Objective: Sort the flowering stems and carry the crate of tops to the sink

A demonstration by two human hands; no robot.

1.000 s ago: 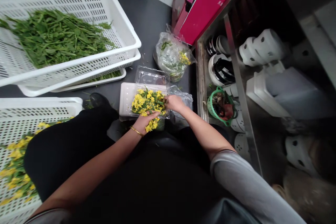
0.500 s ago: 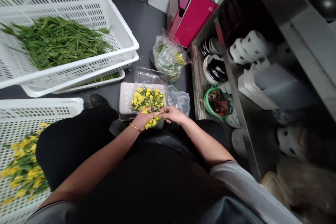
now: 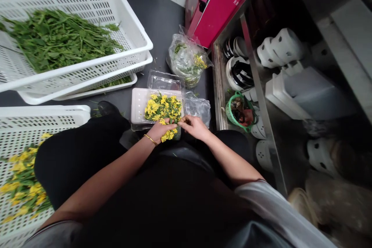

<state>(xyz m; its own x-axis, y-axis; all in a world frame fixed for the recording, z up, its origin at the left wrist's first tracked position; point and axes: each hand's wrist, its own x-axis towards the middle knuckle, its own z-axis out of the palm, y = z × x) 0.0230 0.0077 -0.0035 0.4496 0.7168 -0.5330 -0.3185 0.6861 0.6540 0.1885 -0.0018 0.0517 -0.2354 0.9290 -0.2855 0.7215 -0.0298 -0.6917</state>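
Observation:
My left hand (image 3: 159,131), with a gold bangle at the wrist, is closed around a bunch of yellow-flowered greens (image 3: 168,135). The blossoms hang below its fingers. My right hand (image 3: 196,127) pinches close beside it, at the bunch's right side; what lies between its fingertips is too small to make out. Just beyond both hands, a pile of yellow flowering greens (image 3: 162,107) fills a clear plastic box. That box rests on a pale perforated tray (image 3: 137,106), and a transparent lid (image 3: 165,81) stands open behind it.
Stacked white baskets (image 3: 132,33) with leafy greens stand at left. Nearer, another white basket (image 3: 69,122) holds flowering stems. A plastic bag of greens (image 3: 186,62) sits ahead, a crumpled clear bag (image 3: 199,108) right of the tray. A metal shelf with dishes and a green basket (image 3: 231,110) borders the right.
My right hand has drawn slightly right, its fingertips now a little apart from my left hand. My left hand keeps hold of the flowering greens. The view has shifted slightly.

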